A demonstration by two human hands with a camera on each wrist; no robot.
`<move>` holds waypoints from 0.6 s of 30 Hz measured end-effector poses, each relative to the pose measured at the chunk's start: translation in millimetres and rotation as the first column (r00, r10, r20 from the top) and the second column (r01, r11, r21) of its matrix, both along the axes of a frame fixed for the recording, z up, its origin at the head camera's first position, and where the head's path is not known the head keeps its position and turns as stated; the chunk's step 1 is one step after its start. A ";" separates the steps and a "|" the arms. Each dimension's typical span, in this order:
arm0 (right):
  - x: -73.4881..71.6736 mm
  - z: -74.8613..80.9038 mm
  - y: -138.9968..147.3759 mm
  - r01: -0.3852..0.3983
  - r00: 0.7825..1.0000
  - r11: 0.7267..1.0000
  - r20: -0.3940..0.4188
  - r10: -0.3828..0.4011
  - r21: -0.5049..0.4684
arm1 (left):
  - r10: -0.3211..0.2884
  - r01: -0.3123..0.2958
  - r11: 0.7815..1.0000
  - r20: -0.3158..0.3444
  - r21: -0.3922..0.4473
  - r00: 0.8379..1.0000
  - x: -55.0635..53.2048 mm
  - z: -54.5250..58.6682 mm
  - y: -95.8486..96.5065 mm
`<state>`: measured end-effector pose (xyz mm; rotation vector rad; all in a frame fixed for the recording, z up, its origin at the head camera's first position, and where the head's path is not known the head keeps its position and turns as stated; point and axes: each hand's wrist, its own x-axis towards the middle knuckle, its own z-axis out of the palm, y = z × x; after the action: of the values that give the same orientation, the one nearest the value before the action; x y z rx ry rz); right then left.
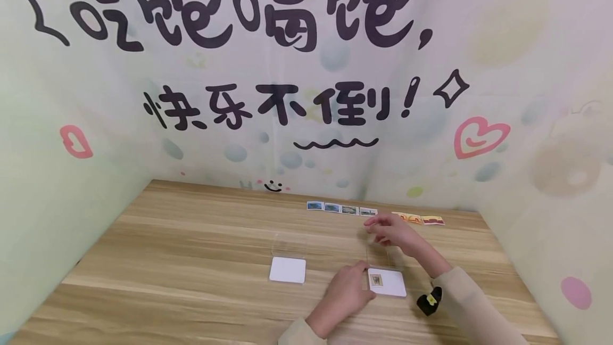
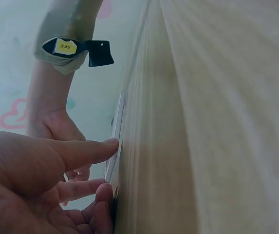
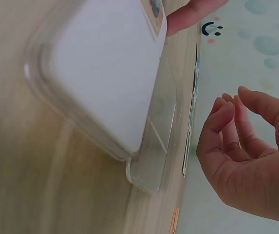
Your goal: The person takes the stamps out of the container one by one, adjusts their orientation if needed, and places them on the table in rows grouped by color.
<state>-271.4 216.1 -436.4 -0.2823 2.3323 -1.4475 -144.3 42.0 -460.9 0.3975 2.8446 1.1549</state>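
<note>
My left hand (image 1: 346, 293) holds a clear plastic case (image 1: 390, 282) with a white insert at its left end, thumb at the near corner and a finger at the far one. A small brown stamp (image 1: 377, 280) lies on the insert's left part. The case's transparent lid (image 3: 154, 141) lies folded back behind it. Over the lid, close to a row of small colourful stamps (image 1: 349, 210), hovers my right hand (image 1: 394, 232). Its fingers (image 3: 218, 119) are loosely bent towards the thumb, with nothing visible between them. That hand hides part of the row.
A second clear case (image 1: 287, 270) with a white insert stands left of the hands, its transparent lid folded back. Orange and yellow stamps (image 1: 433, 220) lie at the row's right end. The wooden table (image 1: 167, 260) meets a printed cloth backdrop (image 1: 249, 164) behind.
</note>
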 end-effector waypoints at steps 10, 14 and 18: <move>5.7 -1.8 6.2 0.023 1.000 1.000 0.007 -0.023 -0.009 | 0.000 0.000 1.000 0.009 0.022 1.000 -2.3 1.3 -1.1; 9.8 -1.8 8.4 0.025 1.000 1.000 0.007 -0.025 -0.002 | -0.005 0.005 1.000 0.000 0.026 1.000 -2.2 0.2 -1.0; 14.3 -0.7 10.8 0.024 1.000 1.000 0.013 -0.024 0.002 | -0.001 0.001 1.000 0.002 0.029 1.000 -1.4 -1.2 -0.8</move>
<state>-257.1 226.9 -437.0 -0.2444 2.3339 -1.4542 -145.6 41.2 -462.1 0.3994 2.8285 1.1974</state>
